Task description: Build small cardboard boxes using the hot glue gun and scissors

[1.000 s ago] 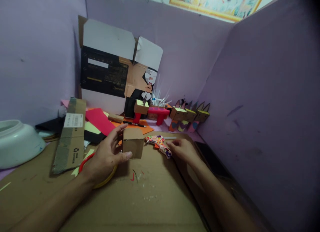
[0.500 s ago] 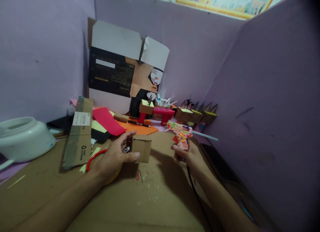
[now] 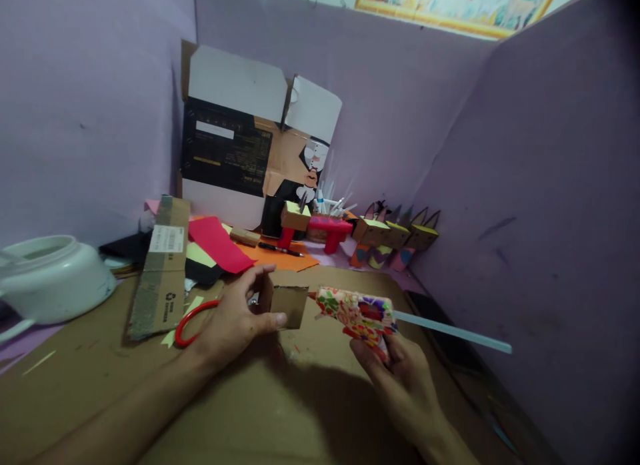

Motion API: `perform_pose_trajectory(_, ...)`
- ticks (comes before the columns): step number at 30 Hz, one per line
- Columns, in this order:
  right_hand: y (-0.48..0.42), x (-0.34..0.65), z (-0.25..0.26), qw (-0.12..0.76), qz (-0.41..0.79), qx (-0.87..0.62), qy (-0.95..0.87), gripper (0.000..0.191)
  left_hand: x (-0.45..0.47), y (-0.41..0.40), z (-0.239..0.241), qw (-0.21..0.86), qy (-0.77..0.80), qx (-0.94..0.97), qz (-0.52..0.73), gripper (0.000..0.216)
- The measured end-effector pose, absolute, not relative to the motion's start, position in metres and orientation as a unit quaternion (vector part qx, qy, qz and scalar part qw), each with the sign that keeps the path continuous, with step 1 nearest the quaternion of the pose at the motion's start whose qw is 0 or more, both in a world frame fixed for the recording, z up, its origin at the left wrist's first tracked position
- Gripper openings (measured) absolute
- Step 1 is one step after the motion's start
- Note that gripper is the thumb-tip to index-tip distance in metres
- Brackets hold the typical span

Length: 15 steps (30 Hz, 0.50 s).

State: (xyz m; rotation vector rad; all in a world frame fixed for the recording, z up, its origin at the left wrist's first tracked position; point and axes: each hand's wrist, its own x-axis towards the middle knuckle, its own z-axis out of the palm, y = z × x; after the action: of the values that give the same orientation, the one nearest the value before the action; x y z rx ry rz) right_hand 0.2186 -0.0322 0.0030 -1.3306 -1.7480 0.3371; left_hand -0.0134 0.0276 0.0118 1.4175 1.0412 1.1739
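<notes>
My left hand (image 3: 243, 310) grips a small folded piece of cardboard (image 3: 291, 307), thumb on its near face and fingers behind. In my right hand (image 3: 403, 375) is a flower-patterned hot glue gun (image 3: 355, 311), held by its handle. A long pale glue stick (image 3: 455, 331) juts from its back end. The gun's nozzle points left and is at the cardboard's right edge; whether it touches I cannot tell. Under my left wrist, partly hidden, lie red-handled scissors (image 3: 193, 323).
A cardboard sheet (image 3: 240, 411) covers the table. Behind stand an opened-out box (image 3: 225, 148), a red paper animal figure (image 3: 330, 228) and several box-headed figures (image 3: 395, 235). On the left are a white pot (image 3: 55, 278), a cardboard strip (image 3: 160, 271) and red paper (image 3: 220, 243).
My right hand has brought the glue gun down and left, turning it so its nozzle is beside the cardboard piece. My left hand has shifted only slightly.
</notes>
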Motion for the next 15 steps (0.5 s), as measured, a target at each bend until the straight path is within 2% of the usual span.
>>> perform_pose_trajectory(9,-0.0304,0.2153,0.0025,0.436,0.079,-0.549,-0.709,0.027,-0.0115,0.0272,0.0085,0.462,0.436,0.608,0.477,0.073)
perform_pose_trajectory(15,-0.028,0.2242,-0.003,0.47,0.147,-0.558,-0.668,0.024,-0.0127,0.0257,0.012,0.469,0.44,0.598,0.48,0.072)
